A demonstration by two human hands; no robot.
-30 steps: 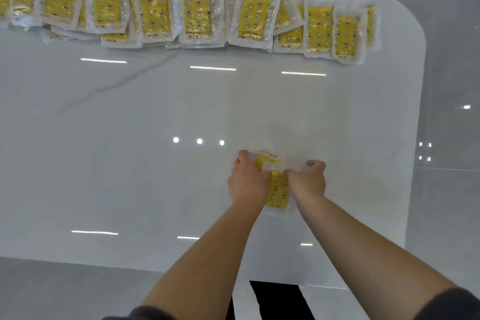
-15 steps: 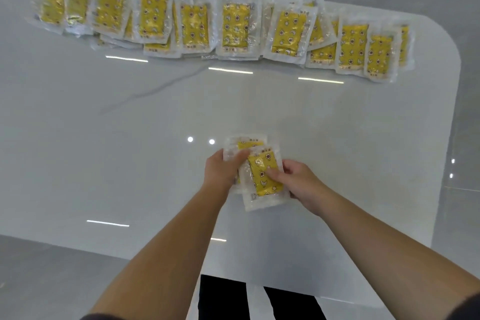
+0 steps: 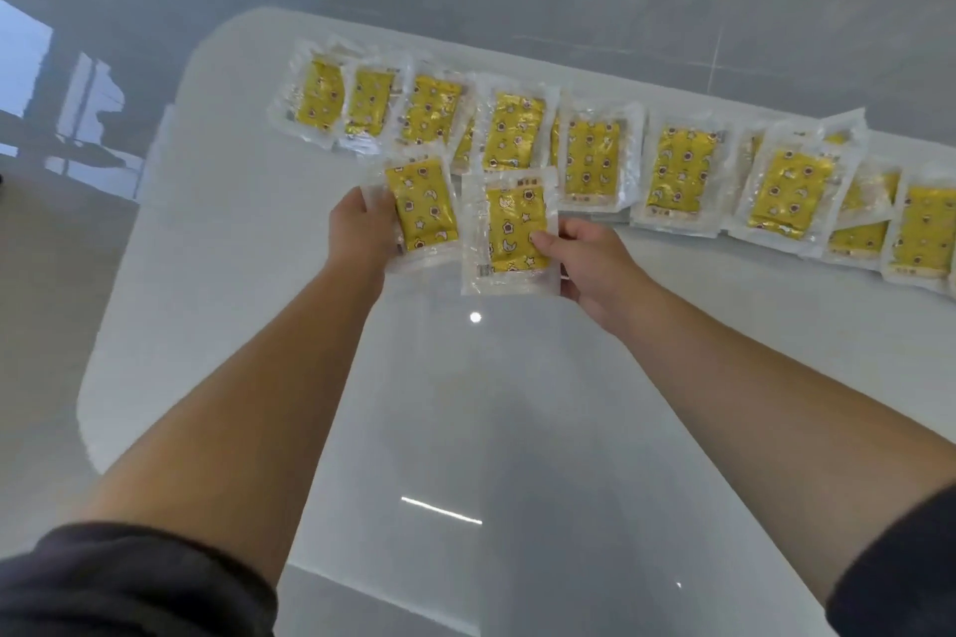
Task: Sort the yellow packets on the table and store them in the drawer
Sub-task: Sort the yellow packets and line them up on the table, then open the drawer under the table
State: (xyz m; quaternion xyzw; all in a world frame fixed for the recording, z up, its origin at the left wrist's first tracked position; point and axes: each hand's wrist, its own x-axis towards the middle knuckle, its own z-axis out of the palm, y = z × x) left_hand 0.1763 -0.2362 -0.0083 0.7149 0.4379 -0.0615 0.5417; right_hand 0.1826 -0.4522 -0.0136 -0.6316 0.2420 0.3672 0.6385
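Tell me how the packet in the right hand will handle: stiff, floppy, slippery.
Probably light: the right hand holds the packet by one edge. Likely fairly stiff, since it juts out flat, unsupported. Its glossy clear wrap looks slippery.

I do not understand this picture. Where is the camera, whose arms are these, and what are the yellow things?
There is no machine here. The camera sits on a person's head and looks forward and down, so both arms reach in from the bottom of the picture. The left hand holds one yellow packet. The right hand pinches a second packet, with the thumb on top. Both are held over a glossy white table. Along its far side lies a row of packets, partly overlapping, each yellow inside clear wrapping. No drawer is visible.
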